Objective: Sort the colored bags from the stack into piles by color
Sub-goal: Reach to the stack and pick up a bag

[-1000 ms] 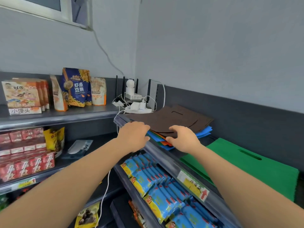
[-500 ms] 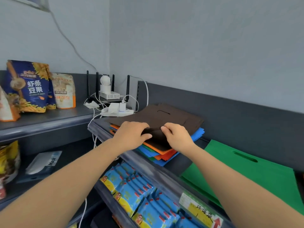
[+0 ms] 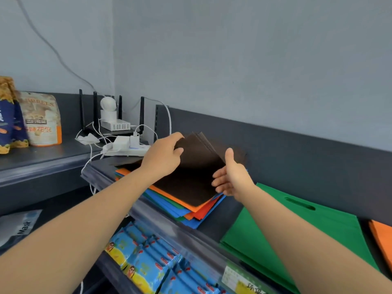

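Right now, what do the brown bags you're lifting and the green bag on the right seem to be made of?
The brown bags look like non-woven fabric with a matte finish: the thin sheets bend in a soft curve where the left hand grips them, and they show no shine. The green bag seems to be the same matte, felt-like fabric: it lies flat, with a cut-out handle slot.

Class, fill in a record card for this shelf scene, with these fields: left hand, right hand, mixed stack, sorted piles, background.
Left hand: grips a raised edge of the brown bags
Right hand: open, thumb up, fingers touching the brown bags' right side
Mixed stack: orange, blue, green and red bags fanned beneath the brown ones
Sorted piles: green pile to the right; orange pile at the far right
Background: power strip and white camera in the shelf corner
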The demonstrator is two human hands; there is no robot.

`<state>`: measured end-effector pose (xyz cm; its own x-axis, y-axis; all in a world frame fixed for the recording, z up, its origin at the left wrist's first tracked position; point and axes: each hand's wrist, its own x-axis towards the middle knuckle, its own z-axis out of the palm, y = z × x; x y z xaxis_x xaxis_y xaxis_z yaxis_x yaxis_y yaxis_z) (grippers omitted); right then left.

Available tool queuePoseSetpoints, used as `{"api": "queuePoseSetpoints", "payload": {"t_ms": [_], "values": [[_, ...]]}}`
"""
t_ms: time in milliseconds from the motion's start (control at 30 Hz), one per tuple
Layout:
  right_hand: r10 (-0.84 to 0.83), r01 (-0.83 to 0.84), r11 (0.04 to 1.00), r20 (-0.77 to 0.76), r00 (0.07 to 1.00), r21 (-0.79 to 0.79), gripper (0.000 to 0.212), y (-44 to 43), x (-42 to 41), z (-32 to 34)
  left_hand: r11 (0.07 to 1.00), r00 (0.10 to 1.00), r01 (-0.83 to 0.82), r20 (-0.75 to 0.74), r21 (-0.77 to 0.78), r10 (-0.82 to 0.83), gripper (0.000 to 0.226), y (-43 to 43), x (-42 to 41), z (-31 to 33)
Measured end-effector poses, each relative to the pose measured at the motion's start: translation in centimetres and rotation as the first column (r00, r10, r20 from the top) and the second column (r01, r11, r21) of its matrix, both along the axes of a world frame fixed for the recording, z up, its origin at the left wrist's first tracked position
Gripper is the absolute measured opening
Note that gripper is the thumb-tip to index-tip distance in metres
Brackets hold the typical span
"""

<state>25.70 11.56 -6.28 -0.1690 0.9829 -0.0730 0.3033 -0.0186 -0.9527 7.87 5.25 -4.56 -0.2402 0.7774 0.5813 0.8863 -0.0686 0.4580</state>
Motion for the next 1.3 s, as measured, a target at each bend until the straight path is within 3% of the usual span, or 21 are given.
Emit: {"api": "queuePoseSetpoints", "payload": {"t_ms": [67, 167, 300, 367, 433, 467, 533, 600, 667, 767, 833, 900, 967, 1067, 1200, 1300], "values": [[0.072, -0.102, 0.973, -0.146, 0.987, -0.209, 0.086, 0.0, 0.1, 0.1, 0.994, 0.994, 0.105, -0.022, -0.036, -0.106, 0.027, 0.2, 0.3, 0.2], [0.057, -0.194, 0.917, -0.369, 0.928, -0.348, 0.07, 0.0, -0.2, 0.5, 0.958, 0.957, 0.262, -0.095, -0.12, -0.273, 0.031, 0.1, 0.8, 0.1], [-0.003, -0.161, 0.9, -0.376, 0.926, -0.404, 0.03, -0.1, -0.6, 0.7, 0.864, 0.876, 0.435, -0.103, -0.254, -0.471, 0.017, 0.2, 0.4, 0.1], [-0.038, -0.119, 0.907, -0.36, 0.932, -0.405, 0.022, -0.6, -0.6, 0.6, 0.81, 0.856, 0.506, 0.054, -0.295, -0.515, 0.022, 0.3, -0.2, 0.1], [-0.066, -0.086, 0.916, -0.359, 0.931, -0.391, 0.018, -1.1, -0.6, 0.6, 0.812, 0.851, 0.52, 0.247, -0.265, -0.464, 0.036, 0.5, -1.2, 0.4], [-0.069, -0.082, 0.924, -0.376, 0.924, -0.372, 0.019, -1.4, -0.5, 0.8, 0.849, 0.877, 0.463, 0.269, -0.254, -0.397, 0.039, 0.8, -2.0, 0.6], [-0.07, -0.075, 0.947, -0.428, 0.901, -0.313, 0.022, -2.1, -0.3, 1.5, 0.926, 0.962, 0.252, 0.181, -0.282, -0.206, 0.038, 1.7, -4.1, 0.7], [-0.015, -0.098, 0.973, -0.485, 0.875, -0.207, 0.025, -2.5, 0.1, 2.2, 0.928, 0.993, 0.071, 0.118, -0.366, -0.03, 0.047, 2.1, -6.0, 0.5], [0.074, -0.13, 0.988, -0.479, 0.875, -0.084, 0.031, -2.8, 0.1, 2.7, 0.901, 0.973, 0.016, 0.213, -0.433, 0.085, 0.069, 2.6, -7.4, 0.3], [0.15, -0.137, 0.989, -0.456, 0.877, 0.061, 0.034, -2.9, 0.0, 2.8, 0.921, 0.818, 0.096, 0.557, -0.379, 0.144, 0.078, 3.1, -9.0, 0.4], [0.161, -0.117, 0.985, -0.453, 0.877, 0.123, 0.037, -2.8, -0.2, 2.7, 0.945, 0.617, 0.168, 0.778, -0.28, 0.121, 0.066, 3.3, -10.0, 0.6], [0.151, -0.097, 0.985, -0.438, 0.886, 0.142, 0.035, -2.5, -0.4, 2.7, 0.969, 0.507, 0.191, 0.861, -0.159, 0.041, 0.046, 3.5, -9.9, 0.8], [0.139, -0.09, 0.987, -0.434, 0.89, 0.133, 0.026, -2.4, -0.8, 2.6, 0.981, 0.534, 0.188, 0.843, -0.042, -0.067, 0.042, 3.9, -9.3, 0.8], [0.045, -0.001, 0.994, -0.393, 0.918, 0.112, 0.028, -2.2, -1.6, 2.3, 0.982, 0.693, 0.186, 0.706, 0.018, -0.145, 0.046, 4.0, -8.1, 1.0], [-0.175, 0.16, 0.984, -0.333, 0.926, -0.072, 0.033, -1.4, -2.2, 1.6, 0.943, 0.768, 0.251, 0.638, -0.219, -0.056, 0.061, 4.5, -9.0, 0.4], [-0.228, 0.171, 0.965, -0.307, 0.924, -0.201, 0.007, -1.2, -2.5, 1.0, 0.884, 0.883, 0.203, 0.469, -0.421, 0.02, 0.07, 5.0, -9.7, -0.8]]}}
